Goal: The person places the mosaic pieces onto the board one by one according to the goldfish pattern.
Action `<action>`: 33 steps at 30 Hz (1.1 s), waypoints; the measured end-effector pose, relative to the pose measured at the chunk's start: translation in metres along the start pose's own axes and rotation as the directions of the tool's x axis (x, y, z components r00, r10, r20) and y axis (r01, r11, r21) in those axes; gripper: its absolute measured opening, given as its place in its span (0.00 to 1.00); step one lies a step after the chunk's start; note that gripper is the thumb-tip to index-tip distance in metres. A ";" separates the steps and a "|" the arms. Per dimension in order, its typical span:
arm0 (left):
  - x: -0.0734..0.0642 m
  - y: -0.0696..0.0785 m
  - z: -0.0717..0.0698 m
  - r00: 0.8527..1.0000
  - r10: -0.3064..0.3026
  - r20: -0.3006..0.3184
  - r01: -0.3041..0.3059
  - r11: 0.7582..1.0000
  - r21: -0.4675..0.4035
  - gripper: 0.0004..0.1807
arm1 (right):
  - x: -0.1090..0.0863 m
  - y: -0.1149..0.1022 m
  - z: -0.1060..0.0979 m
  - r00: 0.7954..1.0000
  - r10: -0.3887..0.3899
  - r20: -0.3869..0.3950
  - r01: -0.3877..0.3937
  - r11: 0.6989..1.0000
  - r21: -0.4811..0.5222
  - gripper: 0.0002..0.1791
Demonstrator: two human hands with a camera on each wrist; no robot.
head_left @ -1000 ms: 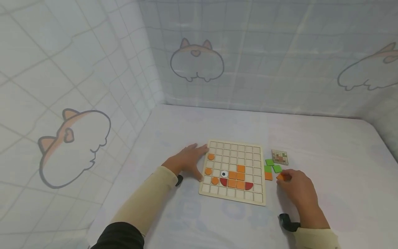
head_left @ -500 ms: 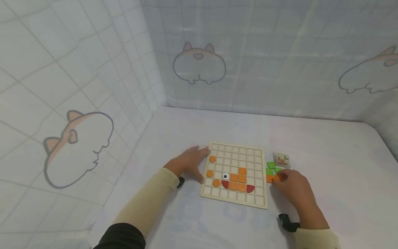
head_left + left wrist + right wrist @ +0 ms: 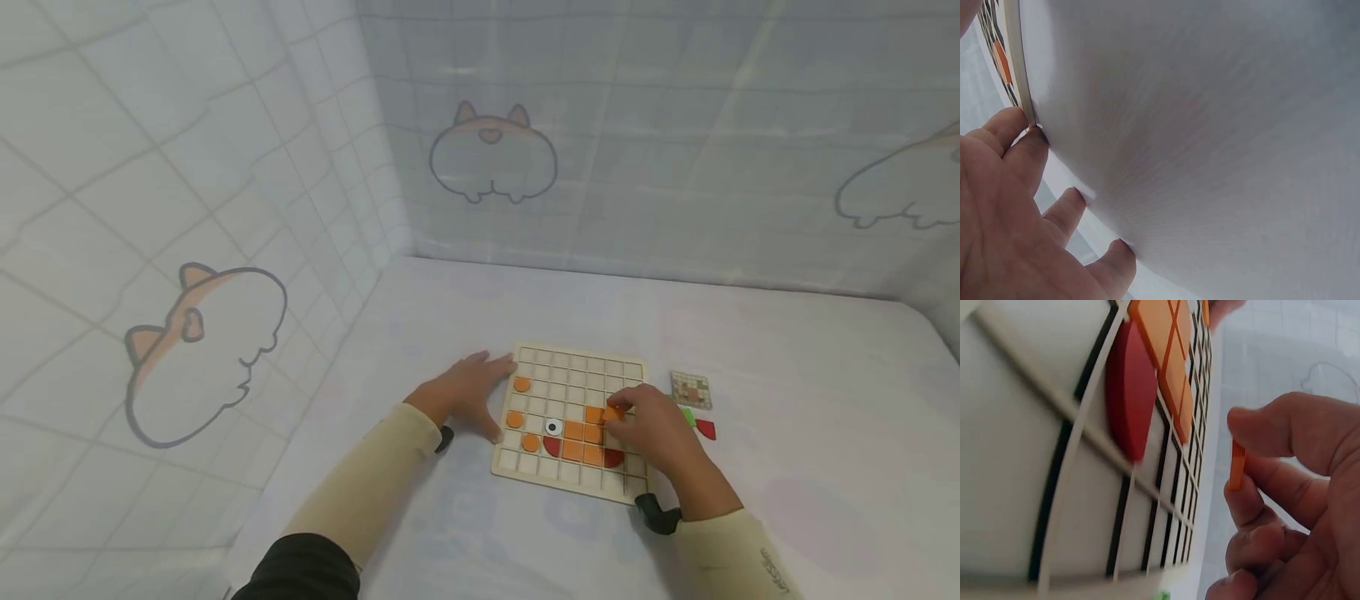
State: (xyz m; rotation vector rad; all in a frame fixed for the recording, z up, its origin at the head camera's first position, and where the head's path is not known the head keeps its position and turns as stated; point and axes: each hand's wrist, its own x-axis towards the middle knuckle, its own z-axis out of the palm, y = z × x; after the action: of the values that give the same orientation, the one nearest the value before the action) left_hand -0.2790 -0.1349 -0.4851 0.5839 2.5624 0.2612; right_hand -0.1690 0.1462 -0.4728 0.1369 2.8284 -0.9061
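- I read the right hand (image 3: 652, 425) as a narrow pinch: thumb and a fingertip hold an orange tile (image 3: 1237, 467) between them.
- That tile is above the right part of the board (image 3: 551, 375); my right wrist view shows a gap between it and the surface.
- Just left of it from the head view, I count five orange squares (image 3: 573, 430) on the grid: two rows of two, with one more above the right column.
- I see a red piece (image 3: 551, 447) at the left of the bottom row and a red wedge (image 3: 613, 458) at its right, the latter partly under the hand.
- An eye disc (image 3: 553, 427) sits just above the left red piece.
- Three orange discs (image 3: 514, 419) lie apart in cells along the board's left side.
- I have the left hand (image 3: 468, 396) spread wide, holding nothing, with fingertips touching the board's left edge.
- Off the board's right side, I make out a green tile (image 3: 687, 417) partly behind the right hand, a loose red piece (image 3: 706, 429) beside it, and a pattern card (image 3: 691, 390) just beyond.
- Everything rests on a white cloth (image 3: 480, 300); a curtain (image 3: 645, 150) with cartoon animals rises behind.
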 end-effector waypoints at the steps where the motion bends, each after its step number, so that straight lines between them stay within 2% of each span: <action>1: 0.000 0.000 0.000 1.000 0.001 0.001 -0.001 1.000 0.000 0.69 | 0.002 -0.002 0.002 1.000 -0.010 0.006 0.010 1.000 -0.007 0.19; 16: 0.000 -0.001 -0.002 1.000 0.029 -0.007 -0.029 1.000 0.007 0.69 | 0.029 -0.021 0.021 0.983 -0.164 0.087 0.167 0.985 -0.030 0.17; 21: 0.000 -0.003 -0.001 0.999 0.035 -0.008 -0.035 0.999 0.020 0.69 | 0.031 -0.026 0.023 0.984 -0.134 0.121 0.137 0.990 -0.020 0.16; 28: -0.001 -0.001 -0.003 0.999 0.037 -0.006 -0.037 0.999 0.038 0.69 | 0.030 -0.028 0.022 0.986 -0.114 0.124 0.119 0.992 -0.035 0.16; 33: -0.002 0.000 -0.003 0.999 0.032 -0.001 -0.032 0.999 0.021 0.69 | 0.030 -0.027 0.023 0.986 -0.102 0.128 0.108 0.993 -0.041 0.16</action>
State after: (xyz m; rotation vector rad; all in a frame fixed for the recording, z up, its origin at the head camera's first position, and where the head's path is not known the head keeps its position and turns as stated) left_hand -0.2793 -0.1363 -0.4818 0.6328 2.5620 0.2460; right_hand -0.1991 0.1118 -0.4814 -0.0742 2.7589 -0.8345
